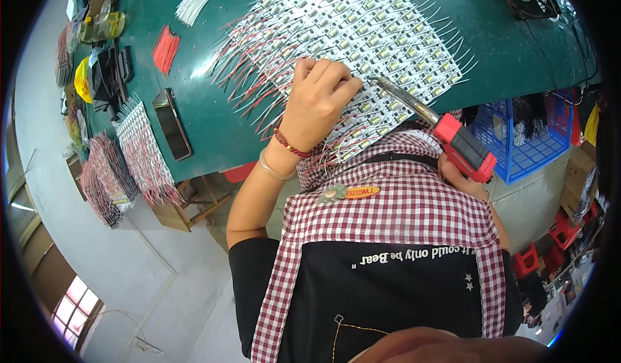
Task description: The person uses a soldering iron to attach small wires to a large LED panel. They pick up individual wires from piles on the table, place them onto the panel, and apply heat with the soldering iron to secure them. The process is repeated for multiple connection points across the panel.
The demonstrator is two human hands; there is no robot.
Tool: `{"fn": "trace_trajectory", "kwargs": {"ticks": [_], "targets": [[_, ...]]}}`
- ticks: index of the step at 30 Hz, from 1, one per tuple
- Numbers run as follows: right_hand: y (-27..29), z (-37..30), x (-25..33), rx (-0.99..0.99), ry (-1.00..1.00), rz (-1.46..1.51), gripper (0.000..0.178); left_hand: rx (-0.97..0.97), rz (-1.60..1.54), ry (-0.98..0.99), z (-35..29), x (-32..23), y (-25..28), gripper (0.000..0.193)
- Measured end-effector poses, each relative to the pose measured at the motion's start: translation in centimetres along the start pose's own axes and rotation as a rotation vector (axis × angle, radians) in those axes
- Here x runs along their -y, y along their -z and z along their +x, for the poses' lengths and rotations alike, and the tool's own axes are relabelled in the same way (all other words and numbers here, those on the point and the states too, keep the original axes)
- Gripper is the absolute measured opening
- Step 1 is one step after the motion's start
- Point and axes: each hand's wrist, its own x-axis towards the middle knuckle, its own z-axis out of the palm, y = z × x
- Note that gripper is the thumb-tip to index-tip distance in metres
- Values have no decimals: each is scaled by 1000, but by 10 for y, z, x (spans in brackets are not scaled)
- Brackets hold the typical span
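Apron, chkd, near. Panel, white, wired, ctr, mostly on table. L hand on panel, fingers bunched; pinch, can't tell. R hand, part hidden, gripping iron, tip nr L fingers. Phone, left.

Two bare hands, one left hand and one right hand, and one red-and-black soldering iron are at the near edge of the green table. It carries one large white circuit-board panel, two bundles, one of thin white wires and one of thin red wires, and one dark rectangular phone toward its left edge. One blue plastic basket stands below the near edge.
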Motion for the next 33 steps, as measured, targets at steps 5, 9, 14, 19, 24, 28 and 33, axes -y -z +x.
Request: {"fn": "trace_trajectory", "kwargs": {"ticks": [5, 9, 14, 19, 24, 28, 33], "targets": [[2, -6, -8, 0, -30, -36, 15, 0, 9, -9, 1, -1, 1, 18], [2, -4, -9, 11, 35, -72, 14, -9, 37, -6, 1, -2, 2, 19], [4, -18, -11, -71, -90, 122, 12, -96, -15, -2, 0, -17, 9, 24], [9, -27, -15, -81, -102, 121, 15, -85, -122, 69, -13, -29, -3, 28], [14, -27, -15, -5, -55, -13, 17, -58, -124, 113, -17, -32, -9, 27], [12, -22, -11, 11, -40, 22, 14, -105, -97, 104, -19, -30, -12, 27], [12, -24, -17, 34, 25, -111, 13, -64, -35, 76, -19, -32, -11, 29]]}}
